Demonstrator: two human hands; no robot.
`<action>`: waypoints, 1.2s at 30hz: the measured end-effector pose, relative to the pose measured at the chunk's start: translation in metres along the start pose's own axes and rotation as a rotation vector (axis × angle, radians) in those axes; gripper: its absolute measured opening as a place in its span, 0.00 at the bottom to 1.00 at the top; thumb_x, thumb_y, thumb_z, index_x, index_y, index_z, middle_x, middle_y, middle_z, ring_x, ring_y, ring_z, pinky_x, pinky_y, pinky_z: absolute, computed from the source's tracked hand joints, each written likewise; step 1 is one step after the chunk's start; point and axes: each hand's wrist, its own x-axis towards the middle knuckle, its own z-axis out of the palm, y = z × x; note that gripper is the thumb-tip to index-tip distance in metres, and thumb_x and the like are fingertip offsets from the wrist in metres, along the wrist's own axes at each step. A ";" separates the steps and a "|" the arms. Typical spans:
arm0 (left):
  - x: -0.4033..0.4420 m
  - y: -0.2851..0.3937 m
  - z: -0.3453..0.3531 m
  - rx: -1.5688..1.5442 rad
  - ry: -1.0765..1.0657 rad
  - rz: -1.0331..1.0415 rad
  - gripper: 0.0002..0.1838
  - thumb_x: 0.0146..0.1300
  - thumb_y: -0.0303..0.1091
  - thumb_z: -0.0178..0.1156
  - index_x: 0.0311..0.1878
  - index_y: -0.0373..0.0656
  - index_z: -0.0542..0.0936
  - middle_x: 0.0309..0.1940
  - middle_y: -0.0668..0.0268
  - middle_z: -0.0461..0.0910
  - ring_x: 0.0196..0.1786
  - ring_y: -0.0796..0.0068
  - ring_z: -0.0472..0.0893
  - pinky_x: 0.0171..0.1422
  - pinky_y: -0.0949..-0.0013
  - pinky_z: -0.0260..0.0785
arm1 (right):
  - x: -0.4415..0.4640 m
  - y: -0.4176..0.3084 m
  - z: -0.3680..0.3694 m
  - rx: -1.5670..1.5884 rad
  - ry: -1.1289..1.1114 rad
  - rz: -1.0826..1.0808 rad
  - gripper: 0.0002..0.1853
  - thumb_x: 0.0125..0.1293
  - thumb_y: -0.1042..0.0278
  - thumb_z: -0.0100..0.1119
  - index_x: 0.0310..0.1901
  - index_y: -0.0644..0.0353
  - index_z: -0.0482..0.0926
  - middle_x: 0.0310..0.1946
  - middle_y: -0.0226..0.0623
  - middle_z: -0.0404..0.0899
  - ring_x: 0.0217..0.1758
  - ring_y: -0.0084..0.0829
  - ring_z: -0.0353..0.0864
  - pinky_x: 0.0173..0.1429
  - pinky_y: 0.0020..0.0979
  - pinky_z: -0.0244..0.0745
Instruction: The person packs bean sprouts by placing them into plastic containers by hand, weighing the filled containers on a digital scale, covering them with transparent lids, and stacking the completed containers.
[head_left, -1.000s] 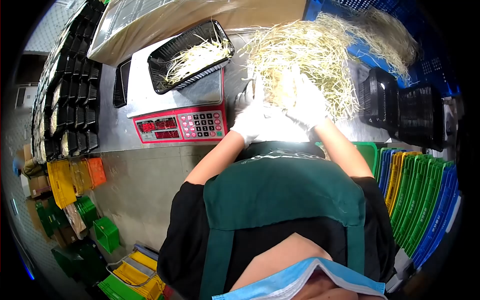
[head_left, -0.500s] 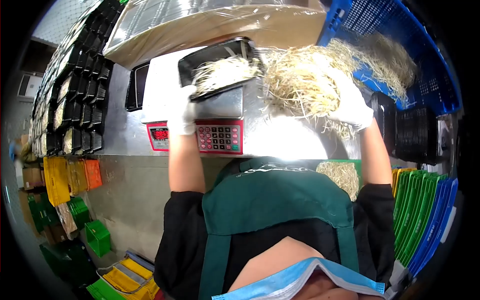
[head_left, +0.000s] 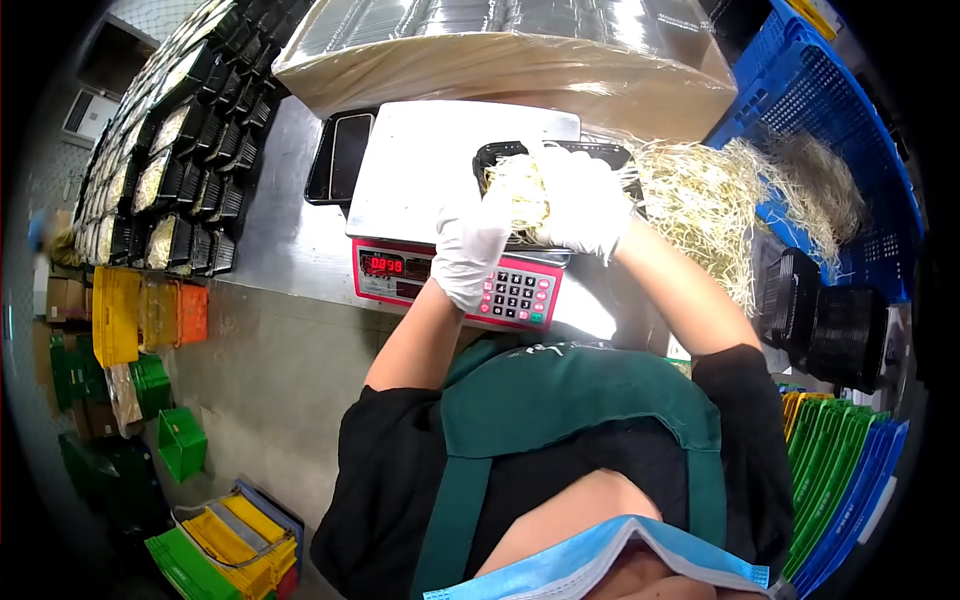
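Weighing bench, seen from above, read left to right. Well to the left of the hands, packed trays (head_left: pixel 172 188) stand in a tall stack, sprouts showing in many of them; these portions appear complete. Nearer the hands, just beside the scale, lies a flat dark item (head_left: pixel 348 158), too indistinct to identify. The scale (head_left: pixel 425 165) extends from the left of the grip to beneath it, red digits lit on its display. The gloved left hand (head_left: pixel 472 250) is at the near left side of the black tray (head_left: pixel 492 155), fingers partly bent and meeting the sprouts (head_left: pixel 520 188); whether they close on anything cannot be told. The tray lies between and beyond the hands, over the right part of the scale platform, and appears filled but not yet put with the stack. The gloved right hand (head_left: pixel 585 205) spreads across the tray's right portion, back upward; its fingertips are obscured, so any hold beneath cannot be told. Behind the grip is a plastic-wrapped carton (head_left: pixel 510 82). Immediately right of the right hand, a loose pile (head_left: pixel 705 190) of sprouts remains unportioned; beyond it, a blue basket (head_left: pixel 800 85) contains more. Farther right and nearer the wearer, nested black trays (head_left: pixel 845 335) appear unused.
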 end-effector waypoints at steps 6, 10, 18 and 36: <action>0.036 0.034 0.001 0.534 -0.070 0.103 0.27 0.56 0.46 0.62 0.55 0.39 0.75 0.49 0.55 0.77 0.52 0.57 0.76 0.60 0.57 0.63 | 0.013 0.019 -0.009 -0.135 -0.153 -0.118 0.38 0.47 0.36 0.64 0.54 0.58 0.75 0.40 0.48 0.81 0.40 0.46 0.81 0.46 0.35 0.77; 0.039 0.023 0.006 0.632 -0.062 0.279 0.43 0.54 0.54 0.62 0.68 0.37 0.61 0.54 0.55 0.72 0.53 0.56 0.73 0.63 0.47 0.54 | -0.023 0.059 -0.031 -0.332 0.106 -0.316 0.44 0.45 0.36 0.66 0.61 0.57 0.72 0.50 0.50 0.77 0.54 0.44 0.77 0.57 0.34 0.72; 0.051 0.021 0.002 0.606 -0.233 0.155 0.49 0.51 0.59 0.63 0.69 0.36 0.59 0.55 0.52 0.73 0.53 0.53 0.73 0.60 0.52 0.60 | -0.054 0.084 -0.035 0.217 -0.039 -0.013 0.20 0.59 0.72 0.60 0.55 0.55 0.76 0.44 0.42 0.80 0.48 0.37 0.80 0.54 0.35 0.75; -0.003 0.019 -0.024 -0.323 -0.120 -0.108 0.39 0.51 0.37 0.73 0.63 0.31 0.67 0.60 0.50 0.72 0.61 0.61 0.73 0.65 0.60 0.67 | -0.037 0.063 -0.035 0.800 0.122 -0.109 0.28 0.59 0.66 0.65 0.62 0.60 0.72 0.56 0.43 0.77 0.62 0.37 0.73 0.67 0.37 0.65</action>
